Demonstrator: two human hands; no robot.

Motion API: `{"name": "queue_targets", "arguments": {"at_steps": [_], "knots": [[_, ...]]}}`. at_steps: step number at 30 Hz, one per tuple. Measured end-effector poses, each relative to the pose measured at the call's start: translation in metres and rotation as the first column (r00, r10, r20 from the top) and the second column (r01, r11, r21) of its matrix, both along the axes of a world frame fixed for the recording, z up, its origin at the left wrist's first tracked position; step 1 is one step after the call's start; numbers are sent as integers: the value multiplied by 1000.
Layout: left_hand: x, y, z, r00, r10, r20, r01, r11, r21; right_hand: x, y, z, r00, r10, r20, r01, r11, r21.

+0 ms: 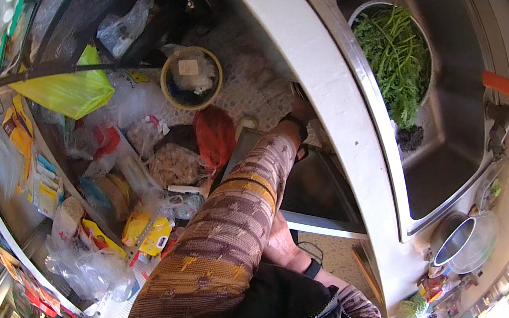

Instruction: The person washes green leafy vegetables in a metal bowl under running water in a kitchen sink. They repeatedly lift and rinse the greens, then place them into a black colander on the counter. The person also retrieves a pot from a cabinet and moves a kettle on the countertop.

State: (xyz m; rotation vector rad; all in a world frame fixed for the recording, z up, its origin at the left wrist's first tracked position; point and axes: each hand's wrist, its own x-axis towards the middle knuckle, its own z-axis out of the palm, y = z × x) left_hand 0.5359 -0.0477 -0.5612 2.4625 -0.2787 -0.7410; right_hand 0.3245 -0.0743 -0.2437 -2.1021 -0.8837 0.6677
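A long patterned knit sleeve crosses the view to my left hand (302,109), which is in shadow beside the white counter's edge (325,96). The counter partly hides it, and its fingers are unclear. Under that sleeve is my right hand (279,243), with a black band on its wrist and its fingers hidden behind the sleeve. A dark panel (315,189) with a pale edge lies below the counter, near both hands. Left of the left hand are a red plastic bag (215,135) and a clear bag of brownish pieces (175,164).
A steel sink (445,182) holds a bowl of leafy greens (394,59). A yellow-rimmed bin (219,76) stands on the pebbled floor (252,86). Bags and packets crowd the left, near a shelf edge (1,231). A metal bowl (455,241) sits beyond the sink.
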Motion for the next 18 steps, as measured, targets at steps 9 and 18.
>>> {"name": "queue_targets", "arguments": {"at_steps": [9,18], "knots": [[18,23,38,984,-96,-149,96,995,-2,20,-12,15,971,195,138,-203,978,42],[62,245,255,931,-68,-358,39,995,-87,48,-29,16,949,240,207,-220,969,-114]]}}
